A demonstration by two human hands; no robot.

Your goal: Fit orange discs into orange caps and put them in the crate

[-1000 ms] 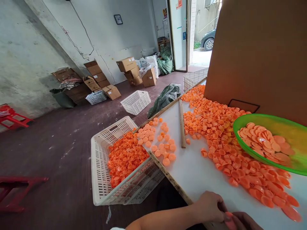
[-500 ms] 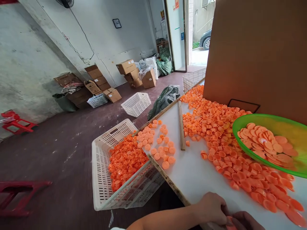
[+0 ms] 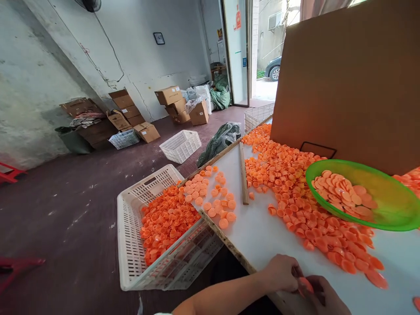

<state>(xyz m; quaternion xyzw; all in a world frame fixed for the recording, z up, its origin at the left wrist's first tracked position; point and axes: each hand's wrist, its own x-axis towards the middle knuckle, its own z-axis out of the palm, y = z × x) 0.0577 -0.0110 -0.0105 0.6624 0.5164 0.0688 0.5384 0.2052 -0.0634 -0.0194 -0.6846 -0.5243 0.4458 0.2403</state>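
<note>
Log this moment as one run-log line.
left hand and right hand: pinch one orange cap | table edge | loose caps beyond | green bowl of discs

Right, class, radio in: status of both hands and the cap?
Left hand and right hand pinch one orange cap. Cap pile close by. Nothing blocking.

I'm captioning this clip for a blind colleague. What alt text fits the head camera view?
At the near edge of a white table, the left hand and right hand pinch one orange cap between them. A heap of orange caps covers the table beside a green bowl of orange discs; a white crate of caps stands at the table's left edge.
</note>
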